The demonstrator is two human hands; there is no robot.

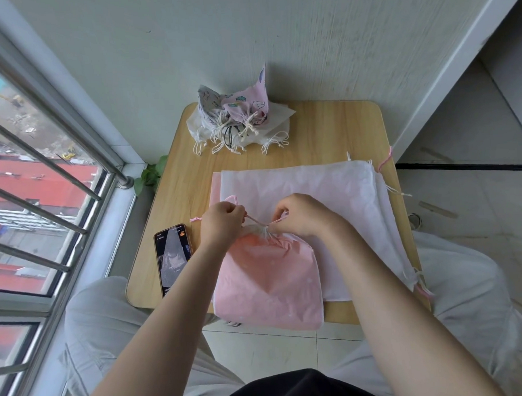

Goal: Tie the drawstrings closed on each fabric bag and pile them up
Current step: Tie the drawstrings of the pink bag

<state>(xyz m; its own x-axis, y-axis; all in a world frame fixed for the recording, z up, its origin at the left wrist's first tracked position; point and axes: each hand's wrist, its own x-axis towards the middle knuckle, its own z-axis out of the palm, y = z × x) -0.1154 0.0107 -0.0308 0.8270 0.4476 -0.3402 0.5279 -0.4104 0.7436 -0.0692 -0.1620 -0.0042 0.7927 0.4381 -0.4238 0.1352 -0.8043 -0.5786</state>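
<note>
Two hands — left hand (222, 223), right hand (302, 215) — pinch one pink drawstring (256, 221).

phone (174, 257) screen: unreadable | pink bag (268, 283) cord ends: hidden in hands (222, 222)

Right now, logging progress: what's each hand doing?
Left hand: closed on the pink drawstring.
Right hand: closed on the same drawstring's other end.

A small wooden tabletop (325, 126) with rounded corners stands against a pale plaster wall (246, 33). At one side a window (28, 178) with metal bars (58, 164) admits daylight over red rooftops. The floor (462, 189) is pale tile; a green plant (151, 175) peeks beside the sill.
</note>
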